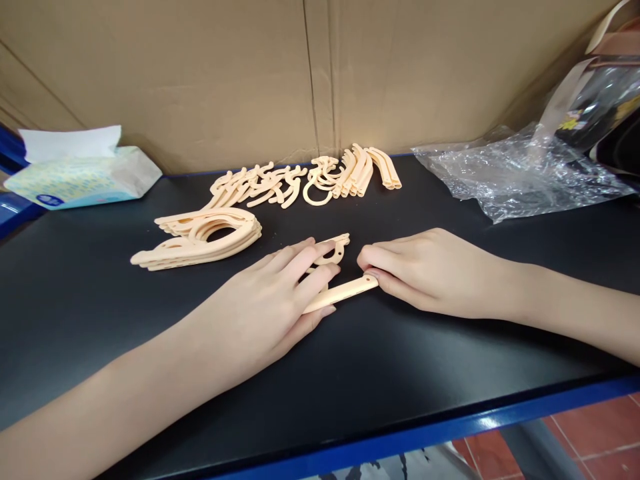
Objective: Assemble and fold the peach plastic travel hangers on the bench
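A peach plastic folding hanger (345, 292) lies low over the black table, partly hidden under my left hand (280, 293). The fingers of that hand rest over its curved hook part, while the thumb presses along the near side of the straight arm. At the arm's right end, by a small hole, my right hand (415, 270) pinches it between thumb and curled fingers. Left of my hands lies a stack of similar folded hangers (200, 240). Behind are loose hanger pieces: curved arms (257, 185), hooks (320, 180) and hollow arms (357, 172).
A tissue pack (85, 177) stands at the back left of the black table (425, 373). Crumpled clear plastic bags (520, 167) lie at the back right, beside a bag. A cardboard wall (225, 80) closes off the back; a blue edge (430, 430) runs along the front.
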Tool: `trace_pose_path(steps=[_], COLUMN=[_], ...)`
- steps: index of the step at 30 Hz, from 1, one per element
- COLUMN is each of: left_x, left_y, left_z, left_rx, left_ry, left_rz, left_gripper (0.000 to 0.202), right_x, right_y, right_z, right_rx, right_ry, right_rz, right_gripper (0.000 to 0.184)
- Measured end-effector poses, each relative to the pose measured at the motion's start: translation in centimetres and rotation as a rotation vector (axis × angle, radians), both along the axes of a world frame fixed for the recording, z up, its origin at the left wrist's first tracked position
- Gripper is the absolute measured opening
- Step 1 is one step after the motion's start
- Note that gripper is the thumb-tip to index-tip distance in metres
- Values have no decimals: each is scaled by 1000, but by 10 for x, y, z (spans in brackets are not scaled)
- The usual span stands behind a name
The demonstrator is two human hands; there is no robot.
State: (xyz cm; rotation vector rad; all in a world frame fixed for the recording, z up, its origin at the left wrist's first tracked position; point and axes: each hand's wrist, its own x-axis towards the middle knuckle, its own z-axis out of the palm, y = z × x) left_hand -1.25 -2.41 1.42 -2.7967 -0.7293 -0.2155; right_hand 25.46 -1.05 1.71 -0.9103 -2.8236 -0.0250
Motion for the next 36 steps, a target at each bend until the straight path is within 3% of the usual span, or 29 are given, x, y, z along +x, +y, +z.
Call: trace_pose_path(steps=[36], left_x=[0], left_y=[-1], left_z=[-4], left_rx=[-8], left_ry=[-17], left_rz=[9], left_gripper=[42], right_x=[2], right_y=[0], right_z=[1], right_rx=[-60], right_ry=[-21], right_rz=[-2], right_gripper=[21])
